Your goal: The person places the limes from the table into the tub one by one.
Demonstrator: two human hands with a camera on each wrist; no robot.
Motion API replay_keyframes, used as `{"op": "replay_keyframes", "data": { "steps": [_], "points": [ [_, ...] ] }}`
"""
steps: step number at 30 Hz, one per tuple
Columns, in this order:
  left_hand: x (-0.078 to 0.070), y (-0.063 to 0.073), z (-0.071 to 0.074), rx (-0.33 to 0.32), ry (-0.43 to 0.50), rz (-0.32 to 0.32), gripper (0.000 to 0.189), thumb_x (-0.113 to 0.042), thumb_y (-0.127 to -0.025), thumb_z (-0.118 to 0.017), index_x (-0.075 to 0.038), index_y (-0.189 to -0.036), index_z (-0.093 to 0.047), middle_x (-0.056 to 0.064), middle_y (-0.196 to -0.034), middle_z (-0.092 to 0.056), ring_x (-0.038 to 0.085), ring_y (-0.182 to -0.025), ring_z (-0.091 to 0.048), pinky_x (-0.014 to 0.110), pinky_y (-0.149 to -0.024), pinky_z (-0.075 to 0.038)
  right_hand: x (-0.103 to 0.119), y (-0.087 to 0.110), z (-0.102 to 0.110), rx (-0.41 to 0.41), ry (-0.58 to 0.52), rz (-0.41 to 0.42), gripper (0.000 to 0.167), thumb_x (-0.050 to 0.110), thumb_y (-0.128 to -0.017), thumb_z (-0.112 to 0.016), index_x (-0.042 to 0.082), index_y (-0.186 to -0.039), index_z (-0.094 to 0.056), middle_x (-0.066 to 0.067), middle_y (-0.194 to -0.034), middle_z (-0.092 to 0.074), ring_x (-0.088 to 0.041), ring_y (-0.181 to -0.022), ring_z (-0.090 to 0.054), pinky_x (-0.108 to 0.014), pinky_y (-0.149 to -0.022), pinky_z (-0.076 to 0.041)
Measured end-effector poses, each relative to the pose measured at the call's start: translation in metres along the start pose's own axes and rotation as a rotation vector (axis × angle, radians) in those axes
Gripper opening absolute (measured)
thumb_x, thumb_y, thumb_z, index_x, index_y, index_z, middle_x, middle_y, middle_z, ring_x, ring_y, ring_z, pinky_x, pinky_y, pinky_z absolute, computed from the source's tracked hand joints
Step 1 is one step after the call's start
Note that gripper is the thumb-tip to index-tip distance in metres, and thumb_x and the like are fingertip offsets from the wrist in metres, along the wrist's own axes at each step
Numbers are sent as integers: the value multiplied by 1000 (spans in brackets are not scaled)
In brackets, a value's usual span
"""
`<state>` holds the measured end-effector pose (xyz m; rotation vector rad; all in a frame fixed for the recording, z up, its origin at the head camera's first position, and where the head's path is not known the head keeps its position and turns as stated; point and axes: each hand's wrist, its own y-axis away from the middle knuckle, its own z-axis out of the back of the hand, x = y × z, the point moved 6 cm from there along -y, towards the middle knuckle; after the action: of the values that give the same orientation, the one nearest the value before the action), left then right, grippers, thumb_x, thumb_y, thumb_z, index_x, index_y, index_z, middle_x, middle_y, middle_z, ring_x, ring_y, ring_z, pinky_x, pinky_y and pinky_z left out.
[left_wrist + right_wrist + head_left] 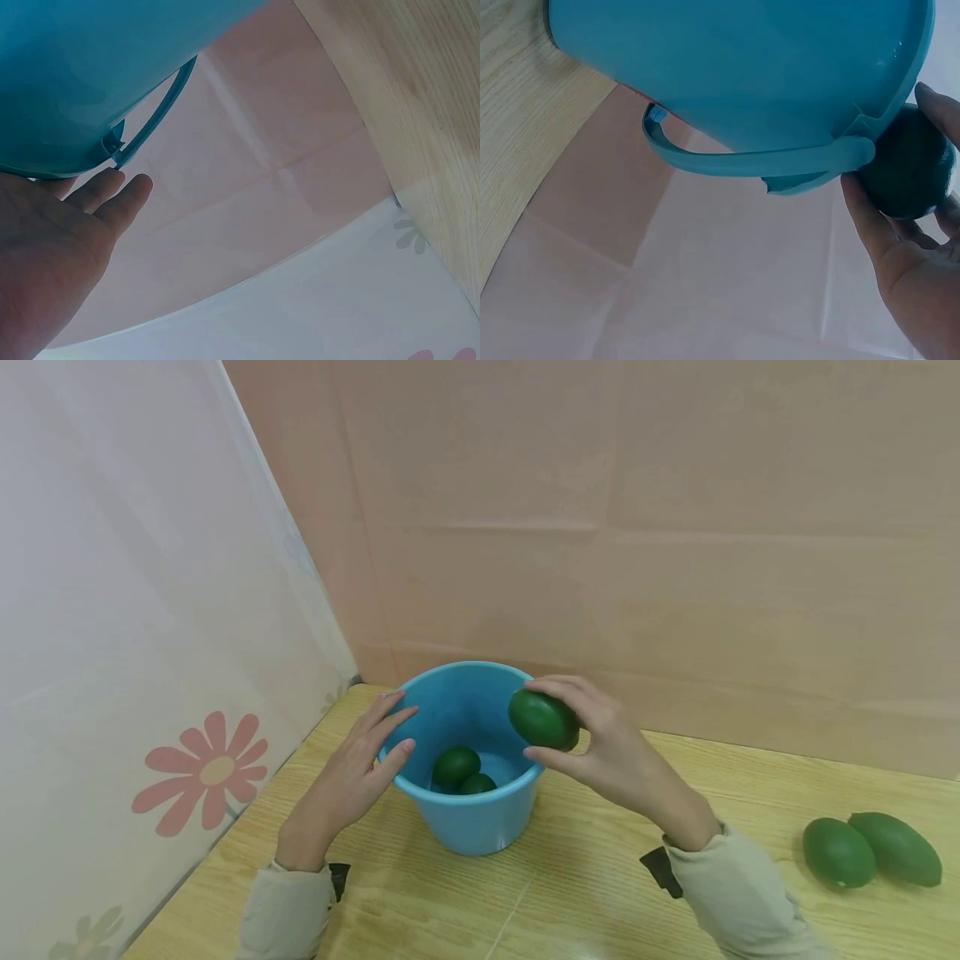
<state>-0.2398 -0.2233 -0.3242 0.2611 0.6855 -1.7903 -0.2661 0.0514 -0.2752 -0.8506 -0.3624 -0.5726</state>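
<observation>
A blue bucket (480, 822) stands upright on the wooden table, with two dark green mangoes (456, 767) on its floor. At the right side of the rim, my right hand (611, 747) holds another green mango (543, 720) between thumb and fingers. The right wrist view shows this mango (907, 161) close beside the rim and the handle's pivot. My left hand (352, 768) rests its loosely spread fingers at the left side of the rim. Seen from the left wrist, the fingertips (135, 191) lie by the bucket's handle (161, 109).
Two more green mangoes (838, 852) lie touching each other on the table (585, 893) at the right. A pinkish-tan sheet (637, 568) hangs behind the table. Along the left edge hangs a white sheet (135, 568) with printed flowers.
</observation>
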Motion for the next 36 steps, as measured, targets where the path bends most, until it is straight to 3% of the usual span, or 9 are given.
{"op": "replay_keyframes", "data": {
  "steps": [17,36],
  "points": [
    [-1,0,1,-1,-3,0,52,-40,-104,-45,-14,-150,-44,2,-166,-22,32,-155,-10,70,-113,-27,-1,-8,-11,27,-26,0,67,17,-79,-85,11,-139,-54,-5,-136,-56,-21,-120,-59,-35,-91,-57],
    [1,-1,-1,-5,-16,1,52,-40,-105,-45,-15,-150,-44,2,-165,-23,33,-155,-11,69,-113,-27,-8,-20,-31,130,20,-57,67,17,-80,-84,11,-140,-54,-9,-142,-52,-28,-123,-57,-42,-93,-56]
  ]
}}
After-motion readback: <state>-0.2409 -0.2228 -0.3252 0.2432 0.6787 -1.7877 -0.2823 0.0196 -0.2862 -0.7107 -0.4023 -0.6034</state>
